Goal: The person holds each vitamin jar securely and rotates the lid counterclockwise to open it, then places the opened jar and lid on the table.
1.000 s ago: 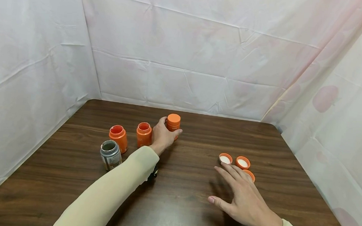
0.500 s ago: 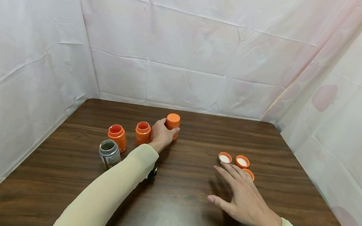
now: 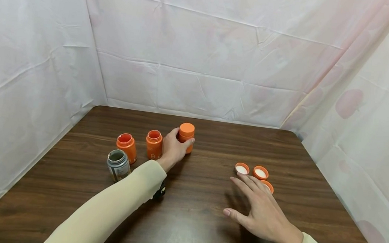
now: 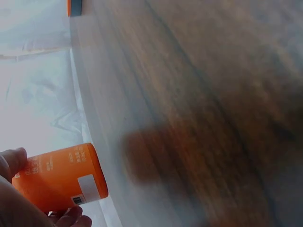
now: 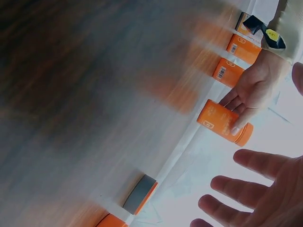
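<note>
My left hand (image 3: 175,146) grips a capped orange bottle (image 3: 187,133) around its side at the back middle of the table, thumb on the right. In the left wrist view the orange bottle (image 4: 59,177) shows small white print and a barcode label. A gap seems to lie between its base and the tabletop. My right hand (image 3: 264,213) holds nothing, its fingers spread over the table just in front of the upturned caps. Those are a left cap (image 3: 242,169) with a grey side, a right cap (image 3: 261,173), and a nearer cap (image 3: 268,186) partly hidden by the fingers.
Left of the held bottle stand two uncapped orange bottles (image 3: 154,145) (image 3: 126,147) and an uncapped grey bottle (image 3: 118,165). They are all upright on the dark wooden table (image 3: 189,196). Pale sheets (image 3: 199,54) hang around its back and sides.
My left hand with the orange bottle shifts very slightly toward me. The right hand stays where it was, and the caps and uncapped bottles keep their places.
</note>
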### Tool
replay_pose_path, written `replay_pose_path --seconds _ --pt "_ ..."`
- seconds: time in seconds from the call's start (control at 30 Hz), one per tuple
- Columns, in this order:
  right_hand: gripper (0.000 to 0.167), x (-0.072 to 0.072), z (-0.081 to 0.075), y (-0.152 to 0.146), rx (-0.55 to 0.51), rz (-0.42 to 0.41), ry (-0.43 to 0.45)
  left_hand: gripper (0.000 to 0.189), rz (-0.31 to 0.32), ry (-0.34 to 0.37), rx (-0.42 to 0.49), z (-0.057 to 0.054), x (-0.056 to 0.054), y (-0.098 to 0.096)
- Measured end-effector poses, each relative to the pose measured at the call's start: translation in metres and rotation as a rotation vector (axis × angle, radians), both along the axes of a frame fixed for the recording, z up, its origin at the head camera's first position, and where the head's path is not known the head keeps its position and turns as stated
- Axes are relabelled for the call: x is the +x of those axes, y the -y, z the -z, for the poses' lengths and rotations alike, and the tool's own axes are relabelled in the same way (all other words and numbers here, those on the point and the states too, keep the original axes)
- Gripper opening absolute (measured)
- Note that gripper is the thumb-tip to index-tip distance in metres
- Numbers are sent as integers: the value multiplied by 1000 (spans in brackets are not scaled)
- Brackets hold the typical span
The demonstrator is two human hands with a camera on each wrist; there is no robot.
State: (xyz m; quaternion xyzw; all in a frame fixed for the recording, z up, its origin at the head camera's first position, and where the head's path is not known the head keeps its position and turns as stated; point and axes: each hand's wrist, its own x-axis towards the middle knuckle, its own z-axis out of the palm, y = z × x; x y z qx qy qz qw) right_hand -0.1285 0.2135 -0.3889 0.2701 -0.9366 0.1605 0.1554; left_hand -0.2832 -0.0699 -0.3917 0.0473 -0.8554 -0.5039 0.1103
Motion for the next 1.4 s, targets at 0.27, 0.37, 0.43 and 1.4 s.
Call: replay_pose_path --seconds 0.27,0.37,0.43,1.4 --pt "82 -2 1 -1 -12 -2 7 60 38 -36 20 -3 14 1" --pt "83 -2 1 -1 -11 -1 11 60 45 -48 30 -4 19 2" --pt "83 -3 1 -2 -10 -3 11 60 50 -55 28 -4 22 3" --pt "79 -5 2 3 -59 -16 26 57 227 -216 52 -5 69 10"
